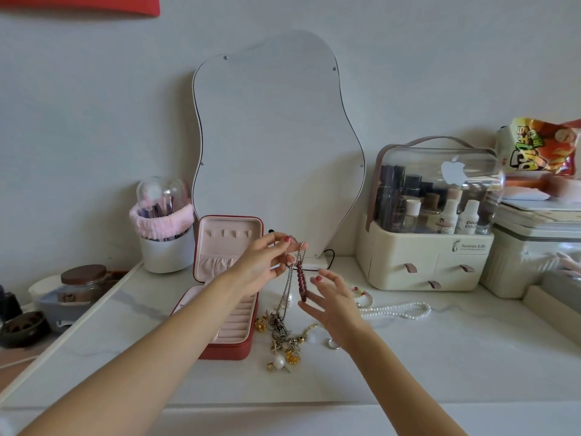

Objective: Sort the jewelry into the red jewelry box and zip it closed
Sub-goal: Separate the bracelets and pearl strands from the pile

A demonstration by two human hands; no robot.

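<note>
White marble-look tabletop (408, 366), open red jewelry box (232, 350), loose jewelry pile (283, 338), pearl strand (399, 310)

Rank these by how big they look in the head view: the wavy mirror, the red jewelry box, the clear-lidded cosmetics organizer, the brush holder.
1. Wavy mirror, clearly largest.
2. Clear-lidded cosmetics organizer.
3. Red jewelry box; it stands open and nearer the camera, so its gap to the organizer is unsure.
4. Brush holder, smallest.

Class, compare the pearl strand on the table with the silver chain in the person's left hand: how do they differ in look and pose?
The pearl necklace lies flat on the table, untouched; the silver chain hangs from the left hand, which pinches it. The pearl necklace is white round beads; the silver chain is fine metal links, with a dark red beaded piece alongside. Neither is in the red jewelry box yet.
</note>
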